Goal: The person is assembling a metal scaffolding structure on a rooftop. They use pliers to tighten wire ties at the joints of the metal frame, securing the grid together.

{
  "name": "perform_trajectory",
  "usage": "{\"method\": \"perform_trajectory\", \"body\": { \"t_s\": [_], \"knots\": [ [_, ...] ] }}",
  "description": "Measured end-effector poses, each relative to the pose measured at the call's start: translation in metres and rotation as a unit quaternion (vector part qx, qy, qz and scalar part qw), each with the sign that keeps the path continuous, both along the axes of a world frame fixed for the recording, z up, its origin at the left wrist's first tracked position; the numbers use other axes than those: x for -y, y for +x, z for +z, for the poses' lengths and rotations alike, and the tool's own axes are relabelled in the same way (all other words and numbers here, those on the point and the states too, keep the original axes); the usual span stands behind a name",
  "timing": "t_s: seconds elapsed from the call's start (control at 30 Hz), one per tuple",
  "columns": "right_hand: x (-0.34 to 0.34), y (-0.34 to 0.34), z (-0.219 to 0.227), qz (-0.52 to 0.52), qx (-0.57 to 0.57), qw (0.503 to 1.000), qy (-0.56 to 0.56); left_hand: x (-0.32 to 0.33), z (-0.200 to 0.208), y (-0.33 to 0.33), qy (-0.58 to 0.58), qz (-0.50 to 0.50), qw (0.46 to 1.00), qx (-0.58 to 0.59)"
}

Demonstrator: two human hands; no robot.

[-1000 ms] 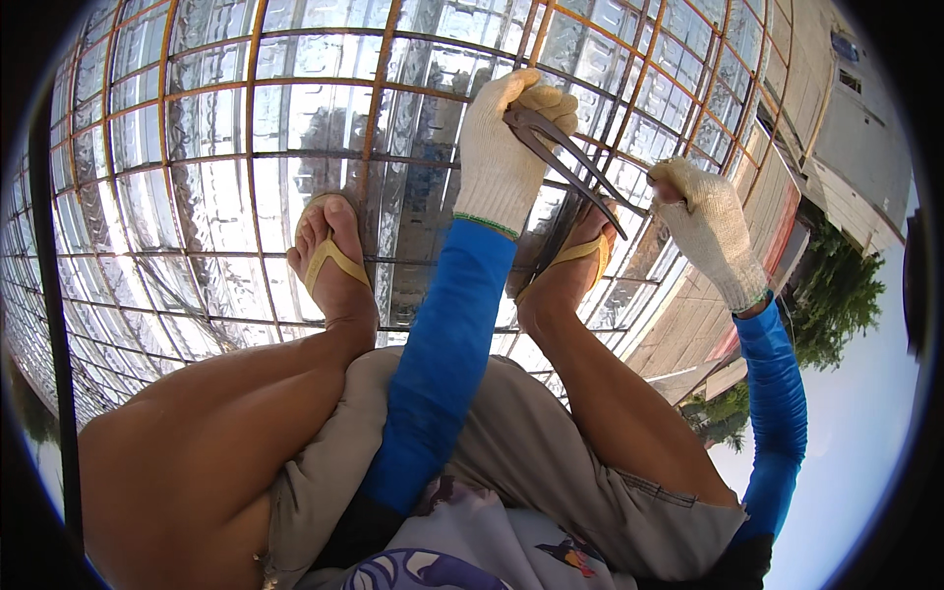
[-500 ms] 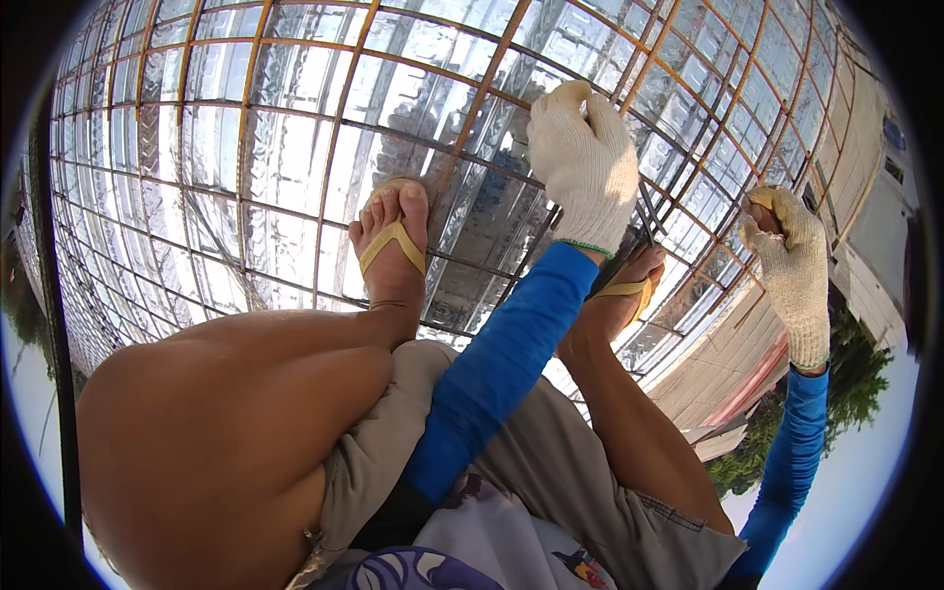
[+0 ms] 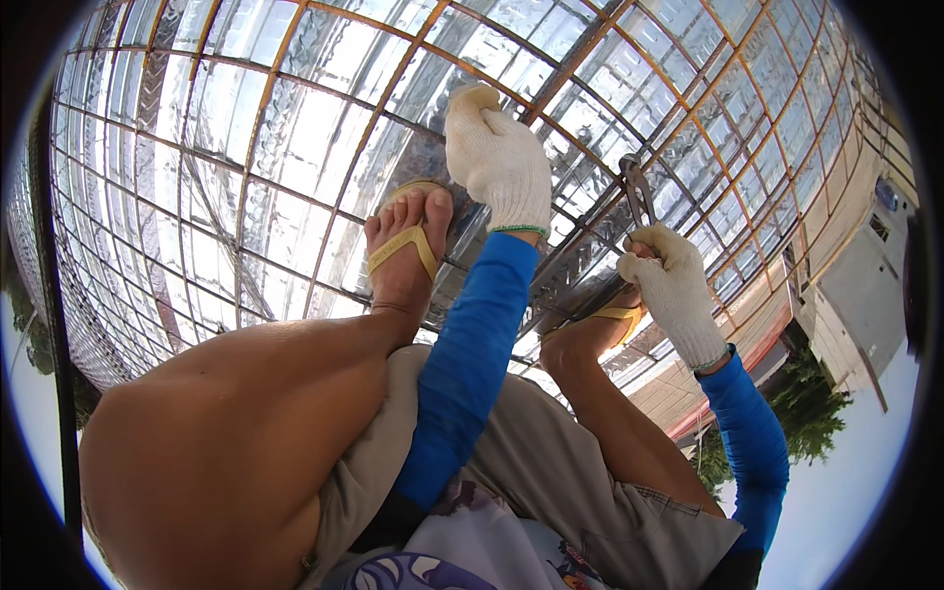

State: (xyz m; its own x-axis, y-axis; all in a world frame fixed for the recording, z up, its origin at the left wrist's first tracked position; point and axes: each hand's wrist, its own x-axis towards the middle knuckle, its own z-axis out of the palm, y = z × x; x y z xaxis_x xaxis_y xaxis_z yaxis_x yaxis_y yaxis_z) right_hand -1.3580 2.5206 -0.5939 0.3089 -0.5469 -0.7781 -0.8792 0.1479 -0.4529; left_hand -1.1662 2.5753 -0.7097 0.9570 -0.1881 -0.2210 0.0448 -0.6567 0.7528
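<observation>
My left hand [image 3: 497,162], in a white knit glove, is closed above the rusty rebar mesh [image 3: 413,44], just beyond my left foot. Its fingertips are turned away, so whatever they pinch is hidden. To its right, my right hand [image 3: 674,290] wears a matching glove and is wrapped round the handles of steel pincers [image 3: 633,180]. The jaws of the pincers point away from me, over the mesh bars. Both forearms have blue sleeves.
Shiny corrugated metal sheeting [image 3: 295,133] lies under the mesh. My left foot [image 3: 405,246] and right foot [image 3: 600,329], in yellow flip-flops, are planted on it. Past the right edge are a pale building [image 3: 855,295] and green trees [image 3: 801,408].
My left hand has shifted left over the mesh. My right hand has come in from the far right toward the middle, and the pincers in it now show plainly.
</observation>
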Motion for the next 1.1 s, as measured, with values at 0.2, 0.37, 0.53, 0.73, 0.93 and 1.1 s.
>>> {"method": "perform_trajectory", "body": {
  "t_s": [0.2,0.37,0.53,0.73,0.93,1.1],
  "knots": [
    [-0.008,0.013,-0.024,-0.064,-0.017,0.997,0.032,0.002,0.0,0.003,0.025,-0.014,0.999,-0.026],
    [-0.018,0.04,-0.03,-0.153,-0.004,0.985,0.074,0.004,0.0,0.001,-0.005,0.011,0.999,-0.048],
    [-0.021,0.048,-0.041,-0.188,-0.006,0.979,0.085,0.002,-0.009,0.01,0.02,-0.056,0.99,0.126],
    [-0.032,0.05,-0.059,-0.224,0.026,0.969,0.102,0.006,0.007,0.025,0.066,-0.161,0.985,0.014],
    [-0.036,0.063,-0.06,-0.262,0.032,0.958,0.111,0.019,0.02,0.046,0.163,-0.211,0.962,-0.055],
    [-0.033,0.068,-0.073,-0.244,0.048,0.964,0.094,0.022,0.018,0.055,0.141,-0.204,0.964,-0.093]
  ]
}}
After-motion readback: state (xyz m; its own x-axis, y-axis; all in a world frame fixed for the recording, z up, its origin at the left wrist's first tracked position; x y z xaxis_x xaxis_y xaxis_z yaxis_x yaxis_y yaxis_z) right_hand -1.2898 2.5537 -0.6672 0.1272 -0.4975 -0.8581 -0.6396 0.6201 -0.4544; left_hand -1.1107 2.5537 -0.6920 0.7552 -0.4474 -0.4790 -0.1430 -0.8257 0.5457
